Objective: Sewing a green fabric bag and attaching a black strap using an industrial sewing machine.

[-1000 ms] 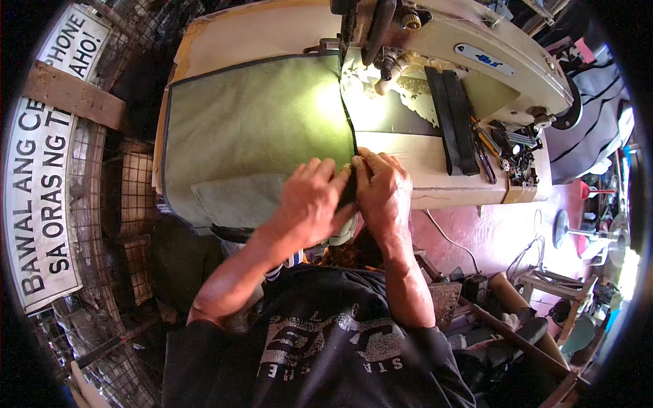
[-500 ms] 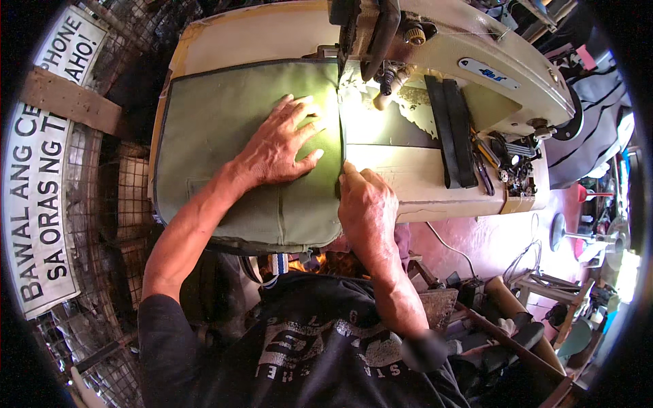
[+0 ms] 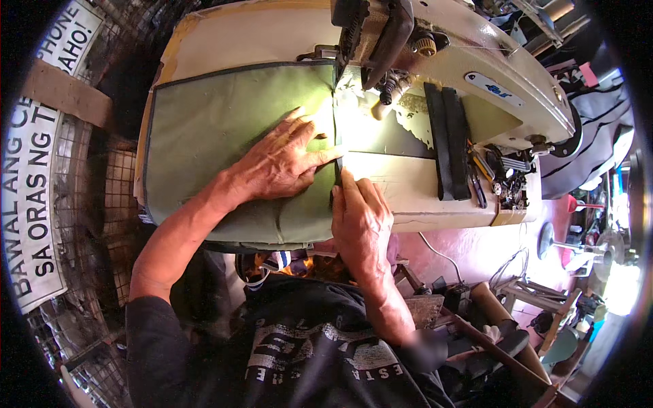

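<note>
A green fabric panel [image 3: 211, 129] with dark edging lies on the sewing machine's bed, its right edge running up to the needle area. My left hand [image 3: 282, 160] rests on the panel with fingers apart, one digit stretched out to the dark edging strip [image 3: 336, 112]. Just below it, my right hand [image 3: 364, 221] pinches that same edging strip between thumb and fingers. A bright lamp washes out the spot where the edge meets the sewing machine [image 3: 435, 44], so the presser foot is hard to make out.
Two black strips [image 3: 449, 143] lie across the bed on the right, beside orange-handled pliers [image 3: 478, 170] and small metal parts [image 3: 511, 180]. A wire grille and a lettered sign [image 3: 37, 204] stand at the left. Beyond the bed, a cable [image 3: 439, 255] hangs near stacked clutter.
My left hand has slid right and slightly down, so one digit now reaches the edging. My right hand keeps its pinch a little lower. The view has shifted slightly.
</note>
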The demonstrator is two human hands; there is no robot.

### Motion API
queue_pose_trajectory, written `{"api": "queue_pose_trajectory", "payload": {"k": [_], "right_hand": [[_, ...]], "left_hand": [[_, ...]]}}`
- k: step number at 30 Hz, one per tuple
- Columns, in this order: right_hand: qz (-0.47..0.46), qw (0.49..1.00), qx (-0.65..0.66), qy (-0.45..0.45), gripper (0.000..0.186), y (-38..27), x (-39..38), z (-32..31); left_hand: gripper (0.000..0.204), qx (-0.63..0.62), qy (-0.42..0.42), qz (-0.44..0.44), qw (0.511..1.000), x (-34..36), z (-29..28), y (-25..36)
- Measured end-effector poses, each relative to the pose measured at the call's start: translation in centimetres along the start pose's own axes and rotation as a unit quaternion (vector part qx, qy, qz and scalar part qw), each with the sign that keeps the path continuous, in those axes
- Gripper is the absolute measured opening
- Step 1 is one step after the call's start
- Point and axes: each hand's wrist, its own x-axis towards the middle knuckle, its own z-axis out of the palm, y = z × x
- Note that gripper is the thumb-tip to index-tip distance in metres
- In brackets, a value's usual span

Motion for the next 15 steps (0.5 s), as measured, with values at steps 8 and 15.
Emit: {"api": "queue_pose_trajectory", "payload": {"k": [8,15], "right_hand": [[-0.058,0.997,-0.02,-0.045,0.043,0.9,-0.2,-0.3],[-0.067,0.995,-0.018,-0.066,0.045,0.7,0.0,-0.3]], "left_hand": [[0.052,0.002,0.009,0.014,1.0,-0.2,0.0,-0.3],[0.05,-0.013,-0.018,0.03,0.999,-0.3,-0.5,-1.1]]}}
